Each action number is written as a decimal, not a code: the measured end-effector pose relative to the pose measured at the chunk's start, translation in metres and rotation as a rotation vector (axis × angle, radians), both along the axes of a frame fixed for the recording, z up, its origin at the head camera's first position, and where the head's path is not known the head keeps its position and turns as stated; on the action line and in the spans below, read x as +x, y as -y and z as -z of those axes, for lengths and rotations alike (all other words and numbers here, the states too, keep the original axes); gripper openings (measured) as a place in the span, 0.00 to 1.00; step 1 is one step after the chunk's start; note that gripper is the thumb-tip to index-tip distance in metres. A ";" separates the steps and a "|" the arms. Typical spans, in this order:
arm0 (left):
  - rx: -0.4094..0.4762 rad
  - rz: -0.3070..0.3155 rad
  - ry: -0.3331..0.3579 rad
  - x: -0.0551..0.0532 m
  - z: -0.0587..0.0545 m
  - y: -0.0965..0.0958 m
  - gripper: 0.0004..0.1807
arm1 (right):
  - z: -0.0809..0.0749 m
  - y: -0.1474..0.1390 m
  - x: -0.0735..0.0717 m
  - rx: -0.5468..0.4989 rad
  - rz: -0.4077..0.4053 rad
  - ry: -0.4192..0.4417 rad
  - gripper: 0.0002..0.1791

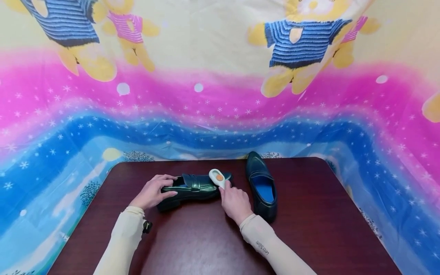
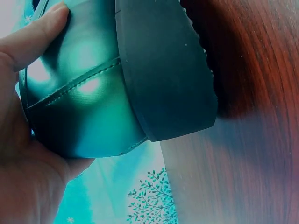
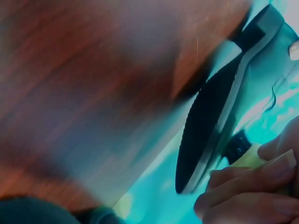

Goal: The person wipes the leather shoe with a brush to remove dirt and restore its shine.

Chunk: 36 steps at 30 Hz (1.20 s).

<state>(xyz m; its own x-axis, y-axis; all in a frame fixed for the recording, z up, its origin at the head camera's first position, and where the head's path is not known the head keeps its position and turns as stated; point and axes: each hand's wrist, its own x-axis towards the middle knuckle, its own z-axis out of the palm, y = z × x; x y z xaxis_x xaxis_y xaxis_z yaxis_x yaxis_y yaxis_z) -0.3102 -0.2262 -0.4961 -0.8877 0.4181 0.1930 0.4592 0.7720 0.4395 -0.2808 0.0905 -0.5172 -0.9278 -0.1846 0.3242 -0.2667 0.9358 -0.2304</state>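
Note:
A glossy black loafer (image 1: 201,184) lies sideways across the table, toe to the right. My left hand (image 1: 151,193) grips it at the heel end, thumb on the near side and fingers at the opening. The left wrist view shows the thumb against the stitched heel leather (image 2: 88,102). In my right hand (image 1: 236,202) is a small brush with a white handle (image 1: 215,175) and an orange spot on its back. Its dark bristles (image 3: 237,145) meet the loafer's upper near the toe in the right wrist view.
A second black loafer (image 1: 264,185) with a blue insole stands just right of my right hand, toe toward the back edge. Both shoes are on a dark reddish-brown table (image 1: 206,240). A patterned cloth (image 1: 220,107) with bears hangs behind and along the sides.

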 end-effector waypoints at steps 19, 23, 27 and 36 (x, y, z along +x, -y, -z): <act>0.044 -0.005 -0.021 0.007 0.004 0.000 0.08 | -0.016 -0.013 -0.007 -0.067 0.076 0.045 0.17; 0.050 -0.024 -0.011 0.010 0.004 0.000 0.08 | -0.018 0.002 0.001 -0.120 -0.061 0.174 0.17; 0.023 -0.022 -0.014 0.012 0.004 -0.002 0.14 | -0.016 0.018 0.004 -0.144 -0.140 0.252 0.18; -0.049 -0.004 -0.061 0.014 0.008 -0.007 0.24 | 0.003 0.013 0.001 -0.006 -0.071 0.113 0.15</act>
<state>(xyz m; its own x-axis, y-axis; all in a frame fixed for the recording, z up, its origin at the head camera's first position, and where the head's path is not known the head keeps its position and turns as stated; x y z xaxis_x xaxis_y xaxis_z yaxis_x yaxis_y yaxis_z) -0.2963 -0.2195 -0.5040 -0.8764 0.4250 0.2265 0.4811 0.7937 0.3722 -0.2797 0.0779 -0.5197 -0.9432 -0.2492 0.2195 -0.3040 0.9140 -0.2686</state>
